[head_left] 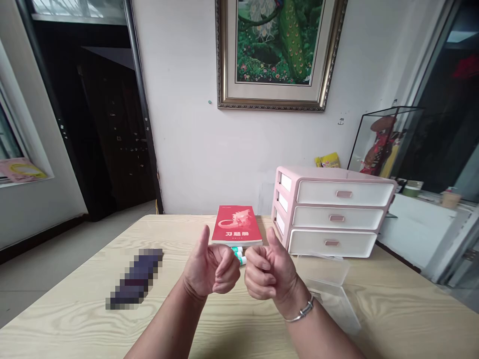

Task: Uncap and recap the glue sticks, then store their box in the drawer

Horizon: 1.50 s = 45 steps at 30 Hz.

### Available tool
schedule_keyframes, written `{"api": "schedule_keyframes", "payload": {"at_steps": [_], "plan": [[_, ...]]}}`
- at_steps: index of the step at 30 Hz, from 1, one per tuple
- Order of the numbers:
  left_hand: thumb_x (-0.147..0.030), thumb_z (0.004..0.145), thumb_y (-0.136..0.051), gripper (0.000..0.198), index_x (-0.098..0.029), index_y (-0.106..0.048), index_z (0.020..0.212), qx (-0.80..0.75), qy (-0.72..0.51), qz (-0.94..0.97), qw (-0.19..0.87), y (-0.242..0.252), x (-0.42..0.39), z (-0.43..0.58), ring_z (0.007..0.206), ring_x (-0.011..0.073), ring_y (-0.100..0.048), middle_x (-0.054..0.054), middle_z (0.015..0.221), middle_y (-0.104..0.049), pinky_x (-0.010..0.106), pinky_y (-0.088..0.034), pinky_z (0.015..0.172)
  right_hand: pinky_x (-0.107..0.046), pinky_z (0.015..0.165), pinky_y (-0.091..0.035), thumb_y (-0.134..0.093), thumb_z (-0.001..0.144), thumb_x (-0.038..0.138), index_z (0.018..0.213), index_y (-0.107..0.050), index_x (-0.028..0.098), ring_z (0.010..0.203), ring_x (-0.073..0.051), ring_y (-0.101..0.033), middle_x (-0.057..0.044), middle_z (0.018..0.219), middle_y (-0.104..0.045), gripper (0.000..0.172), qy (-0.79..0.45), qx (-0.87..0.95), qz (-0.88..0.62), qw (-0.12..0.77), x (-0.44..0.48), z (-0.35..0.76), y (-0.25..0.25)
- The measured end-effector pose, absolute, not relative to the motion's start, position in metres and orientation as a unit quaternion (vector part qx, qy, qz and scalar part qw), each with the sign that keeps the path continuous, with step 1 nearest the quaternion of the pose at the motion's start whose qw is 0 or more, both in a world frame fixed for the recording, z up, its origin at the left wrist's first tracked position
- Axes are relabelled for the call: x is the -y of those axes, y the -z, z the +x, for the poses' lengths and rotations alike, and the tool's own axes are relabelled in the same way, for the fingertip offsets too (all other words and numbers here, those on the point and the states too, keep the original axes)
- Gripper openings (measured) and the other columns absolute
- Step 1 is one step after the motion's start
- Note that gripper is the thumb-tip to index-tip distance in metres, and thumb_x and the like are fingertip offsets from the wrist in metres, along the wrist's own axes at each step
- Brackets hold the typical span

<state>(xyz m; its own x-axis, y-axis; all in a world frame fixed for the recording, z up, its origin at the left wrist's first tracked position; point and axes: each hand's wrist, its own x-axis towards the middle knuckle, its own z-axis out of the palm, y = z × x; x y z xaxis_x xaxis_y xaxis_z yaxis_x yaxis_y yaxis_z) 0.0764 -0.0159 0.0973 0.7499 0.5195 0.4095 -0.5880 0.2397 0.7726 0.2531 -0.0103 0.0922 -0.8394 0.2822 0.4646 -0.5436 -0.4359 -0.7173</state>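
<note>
My left hand (211, 269) and my right hand (267, 271) hover side by side above the pale wooden table (75, 319), both curled into fists with thumbs up and nothing in them. A silver bracelet (301, 311) circles my right wrist. Just behind the knuckles lie small white-and-green tubes (238, 254), partly hidden by my fingers. Beyond them a red book (237, 225) lies flat on the table.
A pink three-drawer organizer (333, 212) stands at the right with all drawers closed. A clear plastic box (331, 286) lies in front of it. A dark blurred object (135, 279) rests at the left. A framed peacock picture (279, 50) hangs on the wall.
</note>
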Motion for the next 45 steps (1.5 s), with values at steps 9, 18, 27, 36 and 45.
{"api": "schedule_keyframes", "payload": {"at_steps": [9,18,27,36,45], "plan": [[-0.091,0.073,-0.006,0.084,-0.021,-0.038,0.038,0.183,-0.213,0.596,0.753,-0.134,0.029,0.085,0.021,0.0078,-0.025,0.002,0.028,-0.032,0.021,-0.019,0.025,-0.017,0.029,-0.031,-0.006,0.072,0.092,0.06,-0.043,0.019,0.028,-0.007,-0.039,0.003,0.038,-0.04,0.083,-0.804,0.462,0.358,0.114,0.009,0.234,-0.123],[-0.095,0.063,0.001,0.083,-0.024,-0.034,0.039,0.213,-0.188,0.564,0.776,-0.125,0.019,0.083,0.023,0.0082,-0.017,0.0,0.027,-0.025,0.025,-0.012,0.026,-0.016,0.028,-0.027,0.006,0.064,0.094,0.056,-0.039,0.021,0.026,-0.005,-0.034,0.003,0.035,-0.036,0.086,-0.798,0.437,0.404,0.091,0.01,0.222,-0.117],[-0.097,0.059,0.002,0.082,-0.024,-0.03,0.039,0.204,-0.168,0.547,0.794,-0.121,0.014,0.081,0.024,0.007,-0.014,-0.002,0.029,-0.021,0.025,-0.009,0.026,-0.017,0.029,-0.026,0.008,0.054,0.097,0.05,-0.035,0.022,0.029,-0.004,-0.027,0.005,0.033,-0.029,0.087,-0.815,0.459,0.34,0.097,0.004,0.225,-0.109],[-0.098,0.057,0.004,0.081,-0.024,-0.027,0.041,0.195,-0.168,0.553,0.793,-0.122,0.014,0.081,0.025,0.0071,-0.013,-0.003,0.031,-0.02,0.025,-0.007,0.026,-0.018,0.03,-0.028,0.022,0.046,0.091,0.05,-0.034,0.023,0.031,-0.005,-0.027,0.004,0.033,-0.027,0.088,-0.842,0.465,0.256,0.099,-0.001,0.237,-0.097],[-0.096,0.059,0.006,0.08,-0.025,-0.026,0.042,0.186,-0.181,0.561,0.786,-0.123,0.018,0.081,0.025,0.0071,-0.012,-0.003,0.031,-0.019,0.025,-0.006,0.027,-0.017,0.028,-0.025,0.01,0.052,0.096,0.053,-0.037,0.022,0.029,-0.004,-0.026,0.005,0.034,-0.029,0.088,-0.819,0.443,0.355,0.083,0.005,0.226,-0.109]]}}
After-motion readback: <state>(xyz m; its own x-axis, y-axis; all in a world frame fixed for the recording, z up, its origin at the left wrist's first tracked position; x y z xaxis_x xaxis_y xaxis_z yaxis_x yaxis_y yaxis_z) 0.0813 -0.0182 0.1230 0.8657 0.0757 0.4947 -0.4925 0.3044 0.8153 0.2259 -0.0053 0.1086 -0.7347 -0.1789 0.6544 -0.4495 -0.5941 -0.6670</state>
